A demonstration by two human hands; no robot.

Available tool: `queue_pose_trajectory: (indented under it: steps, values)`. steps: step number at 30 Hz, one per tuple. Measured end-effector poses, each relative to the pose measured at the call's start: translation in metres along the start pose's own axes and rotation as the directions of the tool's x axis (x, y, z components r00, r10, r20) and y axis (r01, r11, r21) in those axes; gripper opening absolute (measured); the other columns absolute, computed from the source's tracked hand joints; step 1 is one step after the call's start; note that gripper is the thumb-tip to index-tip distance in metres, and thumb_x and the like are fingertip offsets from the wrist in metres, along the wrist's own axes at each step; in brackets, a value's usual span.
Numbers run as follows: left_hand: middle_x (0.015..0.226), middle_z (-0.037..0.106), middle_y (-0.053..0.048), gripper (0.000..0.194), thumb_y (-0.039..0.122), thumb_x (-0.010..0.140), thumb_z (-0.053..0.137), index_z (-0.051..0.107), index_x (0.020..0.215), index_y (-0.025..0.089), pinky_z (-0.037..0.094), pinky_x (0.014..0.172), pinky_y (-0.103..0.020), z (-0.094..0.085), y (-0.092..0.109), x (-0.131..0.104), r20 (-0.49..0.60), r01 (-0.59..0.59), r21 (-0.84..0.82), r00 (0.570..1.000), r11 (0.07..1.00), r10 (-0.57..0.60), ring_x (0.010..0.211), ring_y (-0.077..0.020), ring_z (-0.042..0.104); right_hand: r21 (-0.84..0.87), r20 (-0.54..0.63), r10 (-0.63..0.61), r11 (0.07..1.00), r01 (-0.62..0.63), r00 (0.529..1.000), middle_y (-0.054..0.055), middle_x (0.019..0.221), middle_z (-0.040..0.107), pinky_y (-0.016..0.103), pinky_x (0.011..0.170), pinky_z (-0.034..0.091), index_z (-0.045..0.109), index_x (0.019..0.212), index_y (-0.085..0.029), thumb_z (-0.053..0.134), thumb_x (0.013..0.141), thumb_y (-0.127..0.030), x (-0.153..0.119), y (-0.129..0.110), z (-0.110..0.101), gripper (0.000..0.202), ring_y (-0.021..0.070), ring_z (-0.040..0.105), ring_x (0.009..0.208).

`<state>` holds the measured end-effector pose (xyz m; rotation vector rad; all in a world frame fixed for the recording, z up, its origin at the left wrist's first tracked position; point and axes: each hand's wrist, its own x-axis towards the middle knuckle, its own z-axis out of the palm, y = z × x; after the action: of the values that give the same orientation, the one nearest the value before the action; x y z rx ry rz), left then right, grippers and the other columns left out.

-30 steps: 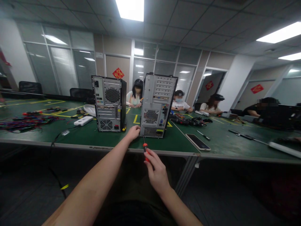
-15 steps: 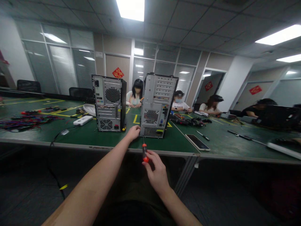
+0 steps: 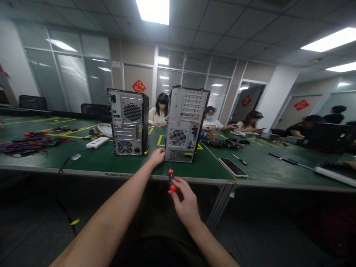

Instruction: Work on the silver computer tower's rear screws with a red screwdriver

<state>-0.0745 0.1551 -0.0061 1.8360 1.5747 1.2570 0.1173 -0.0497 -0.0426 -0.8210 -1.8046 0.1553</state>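
Note:
My right hand (image 3: 185, 200) grips a screwdriver (image 3: 171, 181) by its black and red handle. Its thin shaft points up and away, with the tip at the lower left corner of a grey computer case (image 3: 175, 122), which stands upright with its rear panel toward me. My left hand (image 3: 158, 157) is low on the table, curled against the left side of that case's bottom edge. Its fingertips are partly hidden, so I cannot make out what they hold. A second computer case (image 3: 126, 129) stands upright to the left, also rear side out, apart from both hands.
A phone (image 3: 233, 167) and a slim pen-like tool (image 3: 239, 159) lie to the right. Tangled cables (image 3: 30, 144) and a white power strip (image 3: 97, 142) are at left. Black cables (image 3: 226, 142) lie behind the phone. Several people sit across the green table (image 3: 200, 171).
My hands, the screwdriver and the cases hold nearly the same places; the view shifts slightly. Across the table, a co-worker's arm now reaches rightward. Another person has appeared at the far right.

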Motion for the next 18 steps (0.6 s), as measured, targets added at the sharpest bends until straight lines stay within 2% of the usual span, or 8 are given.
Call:
queue_pose_trajectory:
  steps: [4, 9, 12, 18]
  values:
    - [0.085, 0.073, -0.005, 0.019, 0.016, 0.086, 0.052, 0.070, 0.085, 0.016, 0.043, 0.073, -0.026, -0.0006, 0.0011, -0.0006, 0.001, -0.006, -0.009, 1.000, 1.000, 0.006, 0.079, -0.0180, 0.063, 0.010, -0.013, 0.019, 1.000, -0.019, 1.000, 0.011, 0.132, 0.069, 0.042, 0.107, 0.055, 0.072, 0.126, -0.024, 0.065, 0.095, -0.019, -0.0005, 0.0002, 0.0006, 0.032, 0.0249, 0.066, 0.123]
    - [0.086, 0.073, -0.004, 0.019, 0.016, 0.086, 0.051, 0.070, 0.086, 0.016, 0.042, 0.069, -0.025, -0.0003, 0.0007, -0.0006, 0.013, -0.002, -0.017, 1.000, 1.000, 0.002, 0.078, -0.0173, 0.062, -0.029, 0.050, -0.112, 0.993, 0.114, 0.992, 0.009, 0.145, 0.062, 0.044, 0.106, 0.055, 0.063, 0.141, -0.029, 0.051, 0.100, -0.011, -0.0006, 0.0058, 0.0003, 0.047, 0.0231, 0.064, 0.126]
    - [0.085, 0.073, -0.005, 0.018, 0.016, 0.085, 0.052, 0.069, 0.085, 0.016, 0.042, 0.069, -0.026, 0.0004, -0.0002, 0.0003, 0.003, -0.014, -0.005, 1.000, 1.000, 0.014, 0.079, -0.0176, 0.063, -0.070, 0.081, -0.149, 0.986, 0.154, 0.986, 0.008, 0.147, 0.061, 0.046, 0.103, 0.056, 0.062, 0.142, -0.032, 0.048, 0.099, -0.008, -0.0006, 0.0058, 0.0001, 0.051, 0.0233, 0.066, 0.122]
    - [0.083, 0.072, -0.005, 0.019, 0.016, 0.084, 0.051, 0.070, 0.083, 0.016, 0.043, 0.073, -0.027, 0.0012, -0.0027, 0.0021, -0.005, -0.017, 0.009, 1.000, 1.000, 0.017, 0.079, -0.0185, 0.062, 0.016, -0.009, 0.015, 1.000, -0.015, 1.000, 0.010, 0.133, 0.069, 0.043, 0.107, 0.055, 0.072, 0.128, -0.026, 0.065, 0.094, -0.018, -0.0018, 0.0014, 0.0034, 0.035, 0.0252, 0.066, 0.123]
